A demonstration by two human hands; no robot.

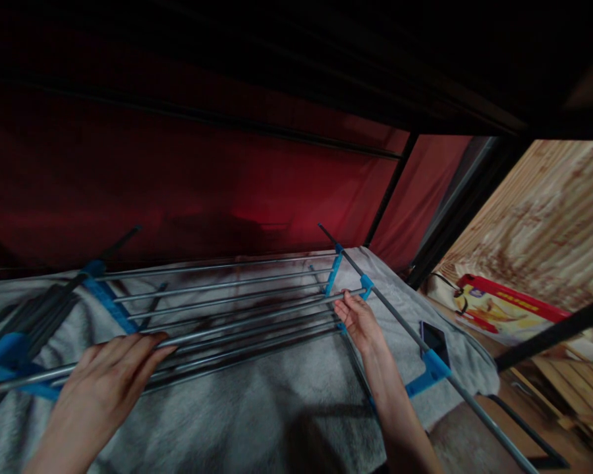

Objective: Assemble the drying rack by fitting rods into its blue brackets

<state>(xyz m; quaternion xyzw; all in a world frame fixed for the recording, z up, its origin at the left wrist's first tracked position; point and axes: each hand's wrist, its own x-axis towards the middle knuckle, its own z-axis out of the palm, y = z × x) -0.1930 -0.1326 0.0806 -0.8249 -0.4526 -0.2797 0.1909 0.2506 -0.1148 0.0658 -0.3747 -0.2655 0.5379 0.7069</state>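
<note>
A rack of grey metal rods joined by blue plastic connectors lies on a grey blanket [237,401]. My left hand [111,368] is wrapped over the nearer metal rod [257,320] towards its left end. Close to that rod's right end, the fingers of my right hand [358,319] pinch it, just beside a blue connector [367,285]. A long side pole [398,316] runs through this connector and through another blue bracket [432,372] nearer to me. On the left, a blue crosspiece [111,303] carries the ends of several rods.
More dark rods [44,322] are bundled at the far left. A phone [433,339] lies on the blanket right of the side pole. Red fabric [202,184] hangs behind a dark frame [393,187]. At the right are a red and yellow box [511,306] and wooden slats [576,388].
</note>
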